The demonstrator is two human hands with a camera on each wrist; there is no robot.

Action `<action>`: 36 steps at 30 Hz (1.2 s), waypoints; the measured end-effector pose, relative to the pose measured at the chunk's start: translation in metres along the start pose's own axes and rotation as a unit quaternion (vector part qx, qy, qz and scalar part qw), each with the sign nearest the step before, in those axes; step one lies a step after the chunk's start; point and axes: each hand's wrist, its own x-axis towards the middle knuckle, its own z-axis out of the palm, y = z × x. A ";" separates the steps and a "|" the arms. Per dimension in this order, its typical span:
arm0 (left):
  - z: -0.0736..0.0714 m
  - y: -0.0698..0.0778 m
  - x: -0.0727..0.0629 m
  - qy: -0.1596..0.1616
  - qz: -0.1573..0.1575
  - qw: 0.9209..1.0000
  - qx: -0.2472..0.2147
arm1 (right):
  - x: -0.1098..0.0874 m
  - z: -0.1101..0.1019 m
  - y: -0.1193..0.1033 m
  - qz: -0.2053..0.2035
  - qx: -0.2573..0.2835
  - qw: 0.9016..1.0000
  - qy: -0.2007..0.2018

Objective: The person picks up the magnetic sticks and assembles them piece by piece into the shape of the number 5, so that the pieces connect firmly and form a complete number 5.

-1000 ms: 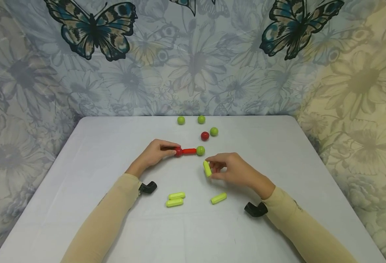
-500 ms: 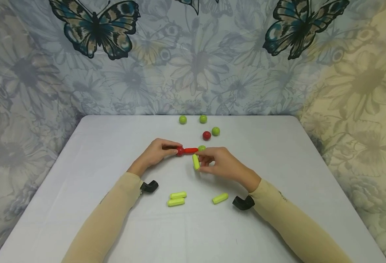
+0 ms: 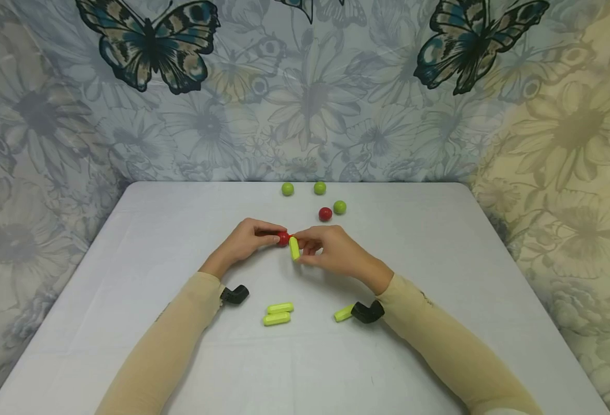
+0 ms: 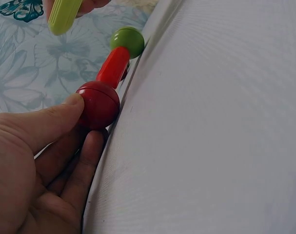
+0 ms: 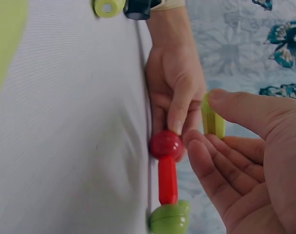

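- We will tell every place from the shiny, round dark red ball (image 4: 98,105) with a thin line around it.
- The left hand (image 3: 246,239) is left of the dark red ball and pinches it, with the thumb on one side and bent fingers on the other. We think this stops it from rolling.
- A bright red stick (image 4: 112,67) with flat sides points out to the right of the dark red ball, and a shiny round green ball (image 4: 128,42) sits on its other end. All three make one line, so we guess that one grip steadies them all.
- The right hand (image 3: 332,249) is just right of the dark red ball, with thumb and fingertips close together. They pinch a yellow-green stick (image 3: 294,248) by its two ends. We think this leaves its long sides bare. It is near the dark red ball, but not touching it.
- On our side of the dark red ball lie two spare yellow-green sticks (image 3: 277,319), side by side. Off to the right lies a third spare stick (image 3: 343,313), partly hidden by a black wrist piece (image 3: 369,312).
- Past the dark red ball are a loose red ball (image 3: 325,214) and three loose green balls (image 3: 319,188), maybe set there to leave the hands room.
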 end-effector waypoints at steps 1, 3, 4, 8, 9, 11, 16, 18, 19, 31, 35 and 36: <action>0.000 0.000 0.000 0.000 0.001 1.000 -0.002 | 0.002 0.001 -0.001 0.000 0.001 1.000 -0.001; -0.001 0.000 0.000 -0.003 0.004 1.000 -0.005 | 0.005 0.003 -0.002 0.002 0.003 1.000 -0.002; -0.001 0.000 -0.001 -0.005 0.004 1.000 -0.009 | 0.007 0.004 -0.002 0.003 0.004 1.000 -0.003; -0.001 0.000 -0.001 -0.011 0.006 1.000 -0.022 | 0.012 0.010 -0.001 0.011 0.000 1.000 -0.005; -0.001 0.000 -0.001 -0.012 0.006 1.000 -0.025 | 0.013 0.012 -0.001 0.016 -0.003 1.000 -0.005; -0.001 0.000 -0.001 -0.011 0.005 1.000 -0.022 | 0.014 0.015 0.001 0.025 -0.006 1.000 -0.004; -0.001 0.000 -0.001 -0.007 0.003 1.000 -0.016 | 0.015 0.018 0.006 0.046 -0.004 0.999 -0.003; -0.002 0.001 -0.001 -0.007 0.004 1.000 -0.015 | 0.016 0.018 0.007 0.055 -0.004 0.998 -0.006; -0.002 0.001 -0.001 -0.008 0.005 1.000 -0.015 | 0.017 0.019 0.007 0.058 -0.003 0.998 -0.008; -0.001 0.001 -0.002 -0.005 0.003 1.000 -0.017 | 0.023 0.024 0.001 0.085 -0.015 0.996 -0.037; -0.001 0.000 -0.001 -0.005 0.002 1.000 -0.019 | 0.023 0.025 0.000 0.092 -0.016 0.995 -0.034; -0.001 0.000 -0.001 -0.005 0.003 1.000 -0.017 | 0.023 0.026 0.000 0.093 -0.017 0.995 -0.034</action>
